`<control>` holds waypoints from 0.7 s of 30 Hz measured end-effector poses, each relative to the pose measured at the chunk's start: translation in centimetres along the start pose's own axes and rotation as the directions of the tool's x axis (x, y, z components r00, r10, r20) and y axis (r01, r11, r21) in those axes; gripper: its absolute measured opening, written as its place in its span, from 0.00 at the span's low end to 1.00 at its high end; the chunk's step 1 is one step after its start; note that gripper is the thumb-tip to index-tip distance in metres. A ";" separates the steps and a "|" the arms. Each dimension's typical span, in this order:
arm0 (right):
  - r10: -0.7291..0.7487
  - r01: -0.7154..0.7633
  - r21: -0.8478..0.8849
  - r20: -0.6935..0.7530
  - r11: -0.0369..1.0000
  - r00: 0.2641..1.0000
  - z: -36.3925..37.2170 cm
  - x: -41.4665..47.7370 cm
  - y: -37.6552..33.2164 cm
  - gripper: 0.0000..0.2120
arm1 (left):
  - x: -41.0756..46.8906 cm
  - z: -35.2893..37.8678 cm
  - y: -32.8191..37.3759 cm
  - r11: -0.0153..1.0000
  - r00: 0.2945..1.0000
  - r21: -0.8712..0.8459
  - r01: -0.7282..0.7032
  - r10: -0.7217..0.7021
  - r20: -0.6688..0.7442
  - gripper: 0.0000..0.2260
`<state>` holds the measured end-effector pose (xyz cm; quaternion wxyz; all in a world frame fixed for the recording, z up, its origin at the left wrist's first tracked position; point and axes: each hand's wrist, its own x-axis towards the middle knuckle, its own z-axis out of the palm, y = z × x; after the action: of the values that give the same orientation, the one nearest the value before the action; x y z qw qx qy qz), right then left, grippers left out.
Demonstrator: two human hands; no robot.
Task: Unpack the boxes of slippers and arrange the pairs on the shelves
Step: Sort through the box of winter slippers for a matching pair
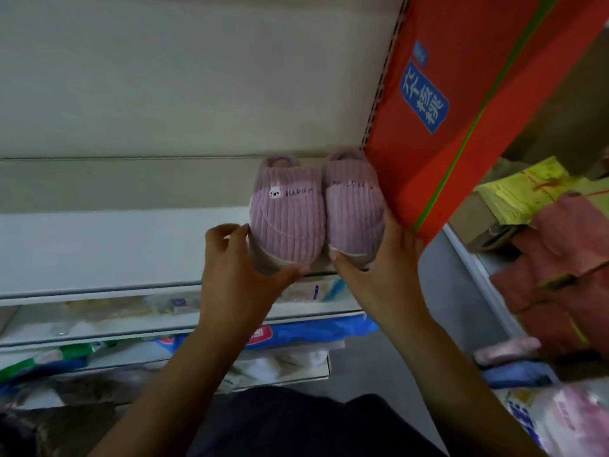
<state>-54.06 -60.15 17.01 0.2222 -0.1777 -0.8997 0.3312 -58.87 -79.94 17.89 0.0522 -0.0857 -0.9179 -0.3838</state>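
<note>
Slippers (pixel 316 209): purple corduroy pair, side by side at right end of shelf (pixel 99 245), toes toward camera, right one just beside red panel (pixel 461 110). Judged light, soft uppers w/ stiffer soles; squash easily, so best held at sole edges near toes. Left hand (pixel 237 268): fingers curled round left slipper's outer side, thumb under toe. Right hand (pixel 385 258): fingers wrapped along right slipper's side, thumb at toe. Heels hidden behind uppers; embroidered text only partly legible; lower-shelf goods blurred. Boxes not identifiable.

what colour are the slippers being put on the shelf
Light purple ribbed fabric with pale soles; the slippers show in the head view.
</note>
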 end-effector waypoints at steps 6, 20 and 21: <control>-0.071 0.069 0.040 0.042 0.997 0.997 0.7 1.3 2.1 0.46 | 1.5 1.8 1.1 0.995 0.999 -0.102 0.010 -0.015 -0.050 0.43; -0.212 0.230 -0.144 0.131 0.963 0.969 0.0 4.3 5.0 0.40 | 3.0 5.0 1.4 0.932 0.990 0.355 -0.075 0.111 -0.083 0.39; -0.217 0.234 -0.136 0.134 0.963 0.967 0.0 4.3 5.0 0.40 | 2.9 5.0 1.3 0.929 0.989 0.362 -0.078 0.117 -0.088 0.39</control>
<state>-56.75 -54.53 14.85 0.1908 -0.0703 -0.9480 0.2448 -61.64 -75.10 15.75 0.1353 -0.0994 -0.9629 -0.2114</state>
